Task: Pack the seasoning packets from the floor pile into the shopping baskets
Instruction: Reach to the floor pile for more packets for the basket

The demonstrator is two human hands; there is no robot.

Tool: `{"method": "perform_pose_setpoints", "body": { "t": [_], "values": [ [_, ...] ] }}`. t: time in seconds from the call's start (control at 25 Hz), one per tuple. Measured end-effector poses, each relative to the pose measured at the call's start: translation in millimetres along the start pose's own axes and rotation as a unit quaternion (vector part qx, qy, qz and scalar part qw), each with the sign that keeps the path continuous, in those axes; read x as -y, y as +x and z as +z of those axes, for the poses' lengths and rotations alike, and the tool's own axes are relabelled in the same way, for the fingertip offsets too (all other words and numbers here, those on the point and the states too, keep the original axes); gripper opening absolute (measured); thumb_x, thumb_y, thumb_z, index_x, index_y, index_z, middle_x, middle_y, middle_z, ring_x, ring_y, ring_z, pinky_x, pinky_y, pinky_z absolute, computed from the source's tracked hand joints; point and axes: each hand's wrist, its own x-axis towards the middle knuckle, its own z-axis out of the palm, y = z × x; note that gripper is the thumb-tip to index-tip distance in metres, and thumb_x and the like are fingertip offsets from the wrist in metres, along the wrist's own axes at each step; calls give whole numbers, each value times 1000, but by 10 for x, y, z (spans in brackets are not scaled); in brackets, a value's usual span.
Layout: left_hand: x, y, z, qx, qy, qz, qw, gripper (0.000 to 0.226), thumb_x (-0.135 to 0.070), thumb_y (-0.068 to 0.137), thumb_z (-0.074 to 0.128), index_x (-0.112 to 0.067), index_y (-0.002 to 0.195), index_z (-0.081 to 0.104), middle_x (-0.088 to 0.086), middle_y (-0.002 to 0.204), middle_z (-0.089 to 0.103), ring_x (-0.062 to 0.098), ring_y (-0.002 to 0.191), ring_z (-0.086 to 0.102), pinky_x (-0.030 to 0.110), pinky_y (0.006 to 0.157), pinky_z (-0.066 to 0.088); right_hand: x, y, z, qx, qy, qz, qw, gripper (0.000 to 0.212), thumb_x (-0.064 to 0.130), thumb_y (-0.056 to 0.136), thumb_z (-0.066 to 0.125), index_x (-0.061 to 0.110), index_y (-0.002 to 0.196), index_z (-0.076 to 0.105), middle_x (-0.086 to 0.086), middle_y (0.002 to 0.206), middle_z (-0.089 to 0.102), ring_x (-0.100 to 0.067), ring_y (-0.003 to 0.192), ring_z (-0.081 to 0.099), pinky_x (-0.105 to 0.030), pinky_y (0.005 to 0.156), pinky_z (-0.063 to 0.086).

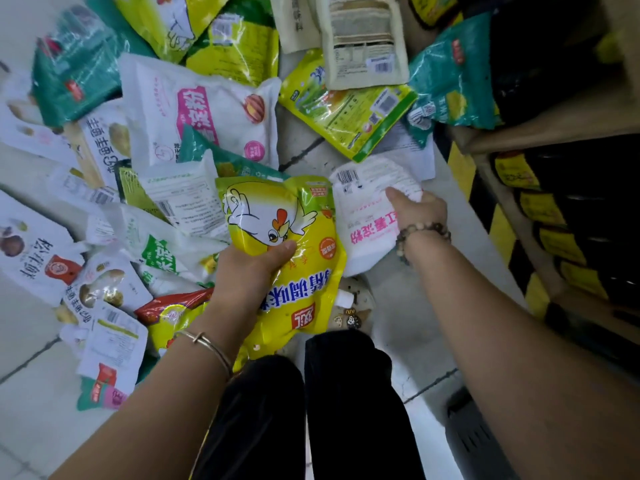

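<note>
Head view: a glossy yellow plastic packet with a chicken picture (284,244) is gripped by the left hand (249,271); a white pink-lettered starch packet (367,216) is pinched by the right hand (419,209).

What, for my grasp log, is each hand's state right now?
Left hand: holding the yellow chicken packet.
Right hand: holding the white starch packet.
</note>
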Motion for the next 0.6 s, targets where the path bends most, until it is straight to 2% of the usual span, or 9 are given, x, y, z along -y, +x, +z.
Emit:
{"method": "perform_pose_setpoints", "body": {
  "t": [0.08,0.12,0.16,0.28,0.4,0.48,0.6],
  "values": [
    [-84,-205,-30,9,7,17,1000,19,-24,75,77,-19,92,71,-2,76,75,19,64,72,25,48,53,-118,-367,-288,-15,70,22,997,21,29,77,73,12,88,68,-7,86,69,-16,73,67,-27,65,55],
    [-131,-314,-35,11,7,30,999,21,-23,75,77,-18,94,71,-3,77,75,18,64,72,25,48,53,-164,-554,-445,-29,102,27,994,17,27,78,73,12,86,68,-5,81,69,-12,65,65,-23,57,52],
    [-172,-415,-36,9,13,41,999,22,-24,75,77,-19,95,70,-4,78,75,16,65,72,25,49,54,-214,-725,-581,-48,121,24,991,14,24,79,72,11,85,68,-5,79,68,-12,63,63,-22,55,47],
    [-218,-693,0,1,47,68,997,19,-26,75,77,-22,92,70,-10,78,74,12,65,71,24,52,52,-383,-1183,-943,-96,175,7,980,5,17,82,70,14,85,67,-1,76,65,-14,69,61,-25,63,45],
    [-189,-1021,122,40,63,69,995,13,-24,77,75,-22,88,69,-9,75,74,12,61,70,19,44,51,-607,-1548,-1315,-107,236,17,966,15,17,83,68,27,73,62,14,68,63,4,55,61,-14,47,48],
    [-137,-1255,254,78,73,69,992,13,-23,78,73,-21,91,69,-5,78,75,15,64,72,21,46,53,-767,-1738,-1558,-118,263,33,957,16,20,83,67,30,73,60,15,64,64,1,54,63,-14,45,47],
    [-37,-1609,494,104,87,80,988,12,-21,78,73,-20,89,69,-3,78,75,19,67,72,25,48,54,-1034,-1973,-1988,-150,268,42,951,8,23,84,66,27,83,60,12,72,64,-6,63,63,-16,53,46]
  ]
}}
